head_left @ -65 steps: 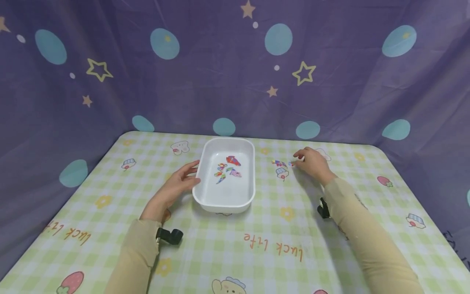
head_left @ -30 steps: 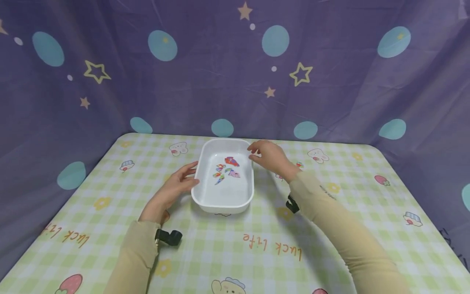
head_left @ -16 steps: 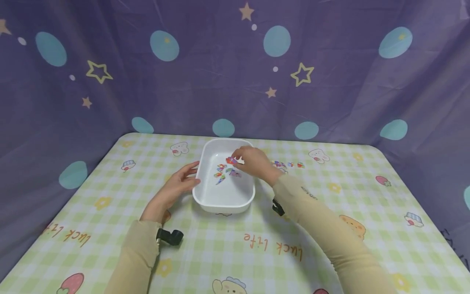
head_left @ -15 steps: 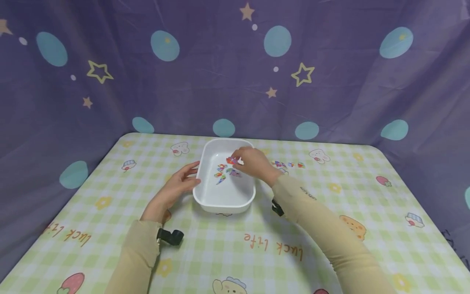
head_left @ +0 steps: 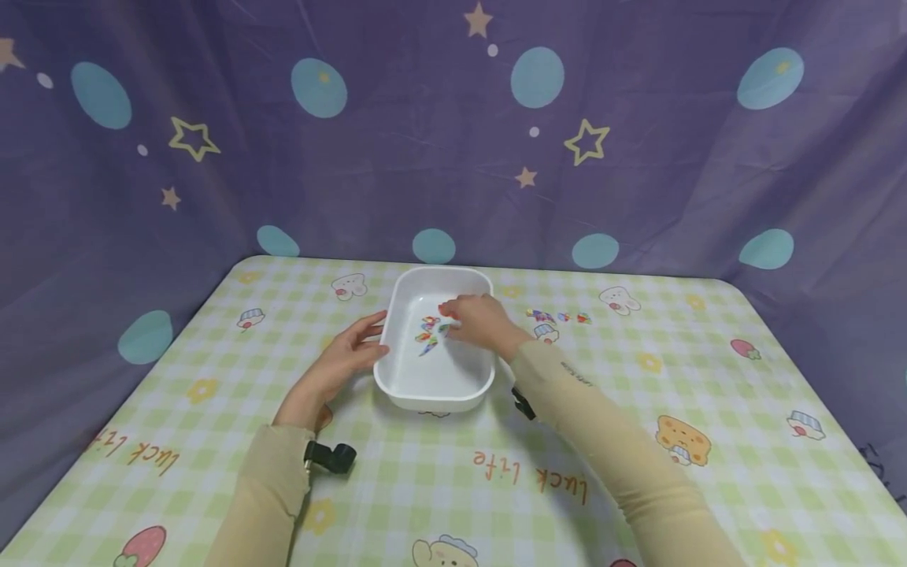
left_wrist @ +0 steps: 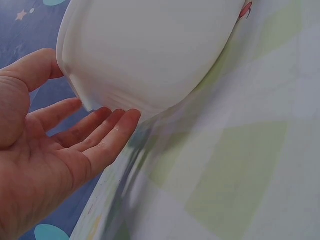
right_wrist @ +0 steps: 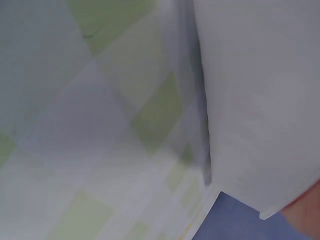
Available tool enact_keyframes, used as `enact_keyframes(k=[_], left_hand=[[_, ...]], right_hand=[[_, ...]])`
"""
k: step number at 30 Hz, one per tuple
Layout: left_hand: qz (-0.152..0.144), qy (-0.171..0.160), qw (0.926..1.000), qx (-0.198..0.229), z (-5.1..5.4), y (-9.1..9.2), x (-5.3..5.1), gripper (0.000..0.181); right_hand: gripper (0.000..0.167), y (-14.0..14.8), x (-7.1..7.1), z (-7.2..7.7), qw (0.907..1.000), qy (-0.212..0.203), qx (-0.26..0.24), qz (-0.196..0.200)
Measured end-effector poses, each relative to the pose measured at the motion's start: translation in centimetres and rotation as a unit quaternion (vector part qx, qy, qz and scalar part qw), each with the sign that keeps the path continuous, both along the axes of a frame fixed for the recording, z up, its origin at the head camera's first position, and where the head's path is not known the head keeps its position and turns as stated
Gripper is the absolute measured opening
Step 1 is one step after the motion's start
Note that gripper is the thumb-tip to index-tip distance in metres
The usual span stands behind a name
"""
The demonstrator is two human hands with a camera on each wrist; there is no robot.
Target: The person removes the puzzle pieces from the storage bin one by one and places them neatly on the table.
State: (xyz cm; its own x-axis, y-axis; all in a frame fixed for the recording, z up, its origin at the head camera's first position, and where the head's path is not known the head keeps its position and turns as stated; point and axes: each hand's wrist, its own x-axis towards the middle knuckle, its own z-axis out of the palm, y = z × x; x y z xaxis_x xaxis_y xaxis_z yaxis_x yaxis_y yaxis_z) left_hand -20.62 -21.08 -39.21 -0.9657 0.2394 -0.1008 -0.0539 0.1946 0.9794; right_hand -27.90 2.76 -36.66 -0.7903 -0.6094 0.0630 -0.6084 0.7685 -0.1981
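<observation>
A white rectangular container (head_left: pixel 434 384) stands on the checked tablecloth; its outer wall fills much of the left wrist view (left_wrist: pixel 145 50) and the right wrist view (right_wrist: pixel 265 100). My left hand (head_left: pixel 340 358) rests relaxed fingertips and thumb (left_wrist: pixel 55 145) against its left side. Over the right rim, my right hand (head_left: pixel 482 321) reaches inside, fingers and thumb spread apart beside a red piece (head_left: pixel 444 309). Small colourful pieces (head_left: pixel 427 339) lie left of the fingers. The right hand (right_wrist: pixel 306 212) hides part of the container floor; in the right wrist view its fingertips are out of sight.
Right of the container, a multicoloured piece (head_left: pixel 542 316) and two smaller ones, including a red-green piece (head_left: pixel 583 318), lie on the tablecloth (head_left: pixel 397 488). A purple curtain (head_left: pixel 439 157) hangs behind the table's back edge.
My right hand came from the pieces on the right into the container, then moved slightly left and nearer. Its fingers now cover the pink piece. The left hand has stayed at the container's side.
</observation>
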Motion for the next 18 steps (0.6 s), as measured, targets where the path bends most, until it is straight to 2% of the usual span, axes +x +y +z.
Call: enact_keyframes(k=[8,13,18], left_hand=[[0.001,0.001,1.0000,0.005,0.1,0.0,0.0,0.065],[0.000,-0.003,1.0000,-0.001,0.0,0.0,0.0,0.064],[0.001,-0.004,1.0000,0.001,0.0,0.0,0.0,0.064]], right_hand=[[0.043,-0.7,-0.5,-0.2,0.9975,-0.018,0.066,-0.021],[0.043,-1.0,-0.6,-0.2,0.9954,-0.034,0.083,-0.033],[0.042,-1.1,-0.6,-0.2,0.9952,-0.033,0.086,-0.035]])
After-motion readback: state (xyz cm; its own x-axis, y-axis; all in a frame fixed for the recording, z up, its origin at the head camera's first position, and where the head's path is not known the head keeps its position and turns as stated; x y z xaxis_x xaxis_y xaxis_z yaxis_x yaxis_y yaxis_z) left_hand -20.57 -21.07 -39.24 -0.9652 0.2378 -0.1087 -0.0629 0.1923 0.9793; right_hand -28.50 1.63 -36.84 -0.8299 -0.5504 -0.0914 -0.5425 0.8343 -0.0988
